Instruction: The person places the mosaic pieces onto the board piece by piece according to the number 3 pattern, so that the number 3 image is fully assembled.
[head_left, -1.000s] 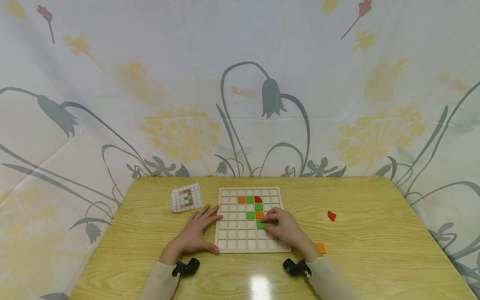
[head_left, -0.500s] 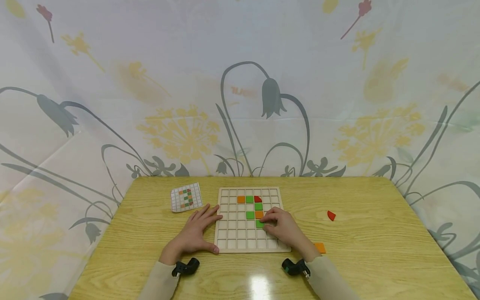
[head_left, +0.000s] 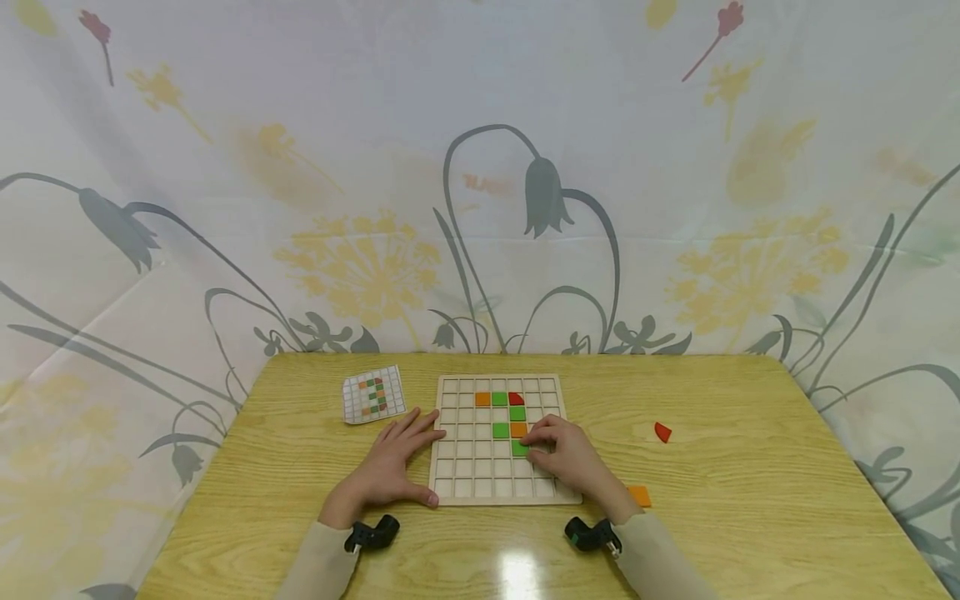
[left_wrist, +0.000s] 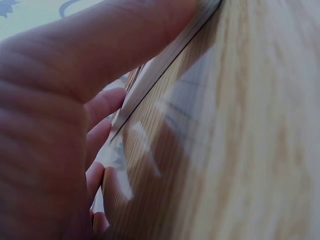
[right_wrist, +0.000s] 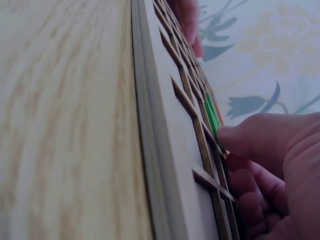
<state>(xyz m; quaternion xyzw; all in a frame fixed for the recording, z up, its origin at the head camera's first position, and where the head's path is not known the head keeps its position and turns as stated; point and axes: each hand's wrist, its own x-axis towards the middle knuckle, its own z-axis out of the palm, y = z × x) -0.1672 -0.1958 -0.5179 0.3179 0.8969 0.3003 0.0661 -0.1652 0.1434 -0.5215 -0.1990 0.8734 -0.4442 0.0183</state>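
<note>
A wooden grid board [head_left: 465,492] lies on the table with several green, orange and red pieces set in its cells. My right hand [head_left: 573,458] is over the board's right side, thumb and forefinger pinching the right edge of a green square tile [head_left: 519,448], just below an orange tile [head_left: 518,430]. In the right wrist view the thumb tip meets that green tile [right_wrist: 212,117], which stands a little above the grid ribs. My left hand [head_left: 390,467] spreads along the board's left edge, its fingertips and thumb touching the frame. In the left wrist view the thumb [left_wrist: 125,45] reaches to the board's side.
A paper card [head_left: 373,395] printed with a coloured grid pattern lies left of the board. To the right are a loose red quarter-round piece [head_left: 663,432] and an orange piece [head_left: 640,496], partly behind the right wrist. A patterned cloth [head_left: 480,250] hangs behind the table.
The green tile at my right fingertips has shifted very slightly left, with the right hand barely moving. My left hand stays at the board's edge.
</note>
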